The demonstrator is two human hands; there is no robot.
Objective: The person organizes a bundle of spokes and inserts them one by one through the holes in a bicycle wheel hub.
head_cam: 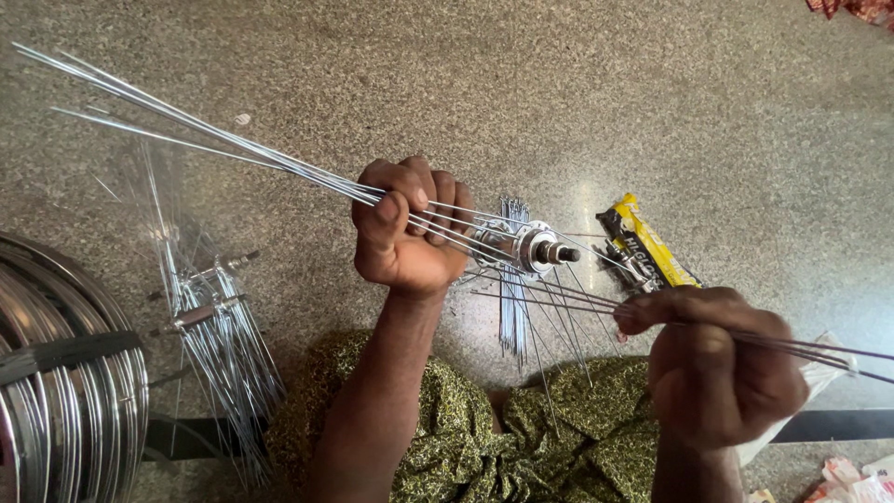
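My left hand (410,233) is closed around a bunch of thin steel spokes (214,140) that fan out toward the upper left. These spokes run into a shiny metal wheel hub (535,247) with a dark axle end, held in the air between my hands. My right hand (717,363) pinches another bunch of spokes (819,349) that leave the hub toward the lower right. More loose spokes hang down from the hub over my lap.
Stacked chrome wheel rims (65,391) lie at the lower left. Other hubs laced with spokes (209,326) rest on the speckled stone floor (577,93). A yellow and black packet (647,244) lies beside the hub. My green patterned garment (484,438) covers my lap.
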